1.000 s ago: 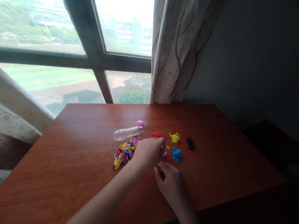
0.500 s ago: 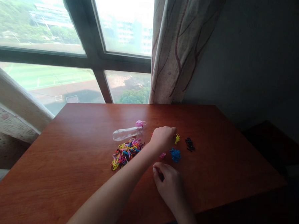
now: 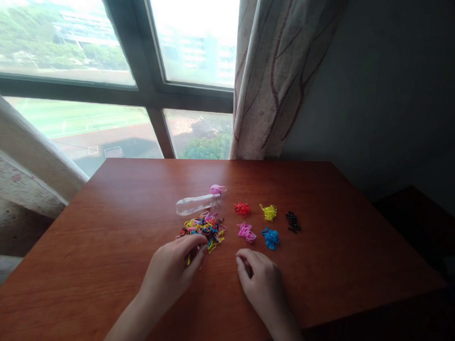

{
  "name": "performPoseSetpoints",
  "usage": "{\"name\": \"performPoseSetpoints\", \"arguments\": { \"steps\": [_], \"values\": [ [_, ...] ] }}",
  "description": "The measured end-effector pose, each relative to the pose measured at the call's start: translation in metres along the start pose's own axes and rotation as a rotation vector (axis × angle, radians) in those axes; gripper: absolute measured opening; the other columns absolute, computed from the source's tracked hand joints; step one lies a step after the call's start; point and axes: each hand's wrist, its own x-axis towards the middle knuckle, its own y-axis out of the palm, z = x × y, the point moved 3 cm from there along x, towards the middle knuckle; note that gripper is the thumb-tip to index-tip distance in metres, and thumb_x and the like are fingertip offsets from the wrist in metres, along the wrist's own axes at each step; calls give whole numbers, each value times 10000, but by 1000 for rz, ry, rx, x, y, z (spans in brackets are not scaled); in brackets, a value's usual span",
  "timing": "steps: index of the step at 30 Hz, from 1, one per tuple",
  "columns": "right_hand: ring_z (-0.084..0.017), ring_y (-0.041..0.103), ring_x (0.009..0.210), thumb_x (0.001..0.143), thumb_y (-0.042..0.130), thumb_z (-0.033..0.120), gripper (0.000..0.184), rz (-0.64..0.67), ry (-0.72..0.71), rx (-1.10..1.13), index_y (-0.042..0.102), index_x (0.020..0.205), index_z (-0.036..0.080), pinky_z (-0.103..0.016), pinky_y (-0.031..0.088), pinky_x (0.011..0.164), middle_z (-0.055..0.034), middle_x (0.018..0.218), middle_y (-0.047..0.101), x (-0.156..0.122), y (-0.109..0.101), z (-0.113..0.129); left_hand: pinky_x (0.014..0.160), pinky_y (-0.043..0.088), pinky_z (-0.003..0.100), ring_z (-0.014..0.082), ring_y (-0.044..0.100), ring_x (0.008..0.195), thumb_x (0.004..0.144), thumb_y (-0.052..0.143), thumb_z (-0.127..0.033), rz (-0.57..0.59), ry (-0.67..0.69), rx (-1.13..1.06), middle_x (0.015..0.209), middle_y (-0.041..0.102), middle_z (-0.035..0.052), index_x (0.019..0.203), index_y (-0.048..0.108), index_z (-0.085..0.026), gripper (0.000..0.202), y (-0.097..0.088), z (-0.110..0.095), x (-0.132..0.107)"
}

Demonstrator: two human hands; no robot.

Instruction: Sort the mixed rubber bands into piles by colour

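My left hand is at the near edge of a mixed pile of coloured rubber bands. Its thumb and forefinger curl together at the tips; what they pinch, if anything, is too small to make out. Resting on the table to the right, my right hand has its fingers curled in and the thumb against them, their contents hidden. Beyond it lie small single-colour heaps: pink bands, blue bands, red bands, yellow bands and black bands.
Behind the mixed pile a clear plastic bottle lies on its side, a pink looped piece by its neck. The brown wooden table reaches to a window, with a patterned curtain at the back.
My left hand has drawn back from over the red and yellow heaps to the mixed pile, uncovering the red and pink bands. My right hand keeps its place and curled shape.
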Motion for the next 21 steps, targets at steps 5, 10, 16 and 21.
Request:
{"name": "performPoseSetpoints", "arguments": {
  "steps": [5, 10, 16, 21],
  "values": [
    [-150, 617, 657, 913, 506, 168, 166, -15, -11, -21, 653, 866, 227, -249, 375, 625, 10, 719, 661, 0, -1, 0, 536, 466, 199, 120, 634, 556, 909, 489, -291, -51, -6, 27, 721, 715, -26, 920, 681, -243, 198, 2, 12, -33],
    [-150, 622, 654, 916, 503, 175, 172, -16, -15, -26, 658, 863, 228, -252, 383, 625, 5, 722, 667, -1, 0, 0, 607, 534, 204, 150, 725, 702, 917, 481, -294, -121, 32, 76, 878, 773, -5, 922, 681, -252, 204, 8, 16, -49],
    [-162, 625, 680, 925, 494, 168, 174, -8, -11, -59, 650, 869, 221, -258, 383, 637, -2, 746, 671, -2, 1, 1, 614, 544, 224, 166, 738, 722, 926, 475, -281, -133, 71, 150, 875, 773, -10, 917, 677, -249, 205, 13, 15, -52],
    [-161, 630, 680, 929, 490, 168, 179, -10, -24, -63, 653, 875, 220, -257, 397, 632, -6, 752, 674, -3, 2, 0, 611, 536, 223, 159, 736, 719, 933, 470, -278, -127, 68, 136, 869, 769, -18, 913, 668, -248, 201, 12, 14, -51]
  ]
}}
